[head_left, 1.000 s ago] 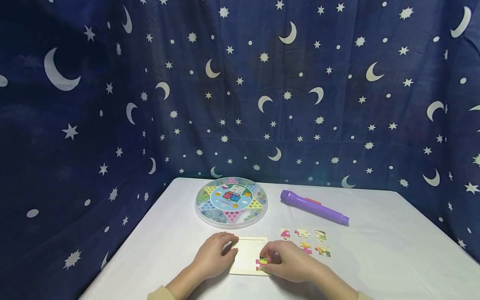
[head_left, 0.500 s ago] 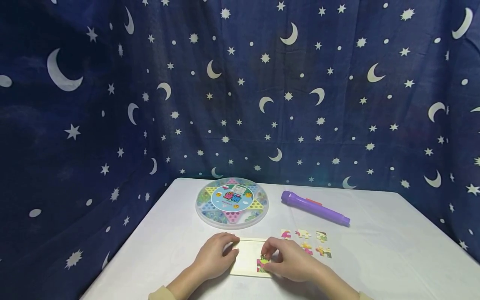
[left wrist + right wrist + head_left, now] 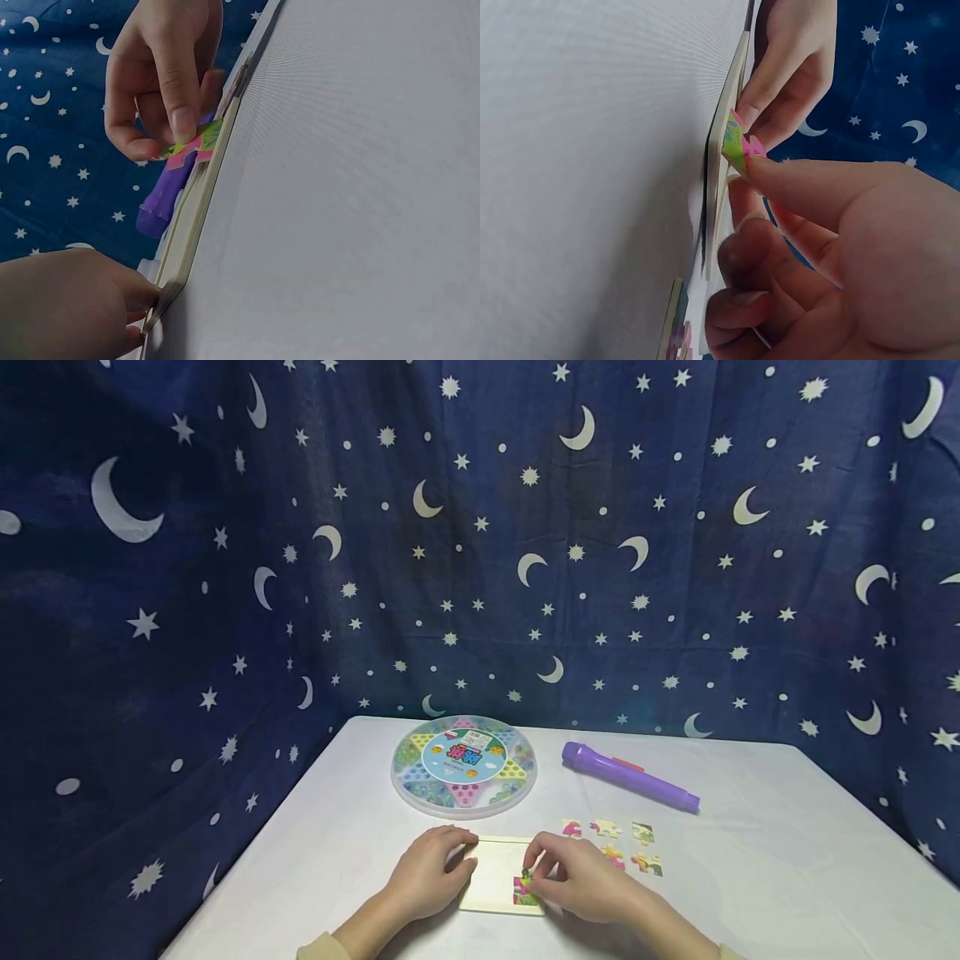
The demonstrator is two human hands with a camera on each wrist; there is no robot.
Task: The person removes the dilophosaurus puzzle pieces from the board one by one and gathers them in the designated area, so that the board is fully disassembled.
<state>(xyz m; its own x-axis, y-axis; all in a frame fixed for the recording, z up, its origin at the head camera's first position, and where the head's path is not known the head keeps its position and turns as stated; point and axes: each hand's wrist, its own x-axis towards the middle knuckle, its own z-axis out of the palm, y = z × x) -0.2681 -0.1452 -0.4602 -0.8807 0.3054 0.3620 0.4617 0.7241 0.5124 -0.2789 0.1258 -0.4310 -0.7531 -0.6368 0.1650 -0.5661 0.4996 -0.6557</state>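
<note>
A shallow cream puzzle tray point(image 3: 495, 875) lies flat on the white table. My left hand point(image 3: 429, 872) grips its left edge; in the left wrist view the thumb and a finger of that hand point(image 3: 82, 300) are at the tray's rim. My right hand point(image 3: 581, 877) pinches a pink and green jigsaw piece point(image 3: 522, 892) between thumb and fingers, over the tray's near right corner. In the right wrist view the piece point(image 3: 737, 142) is tilted, one edge down at the tray point(image 3: 721, 150). The fingertips hide part of it.
Several loose jigsaw pieces point(image 3: 643, 833) lie right of the tray. Behind them rests a purple toy microphone point(image 3: 630, 777). A round, clear-lidded board game case point(image 3: 465, 766) stands beyond the tray. A dark blue star-and-moon curtain point(image 3: 525, 568) hangs behind the table point(image 3: 750, 827).
My right hand has shifted the piece slightly and squared it more with the tray's near right corner. My left hand stays at the tray's left edge.
</note>
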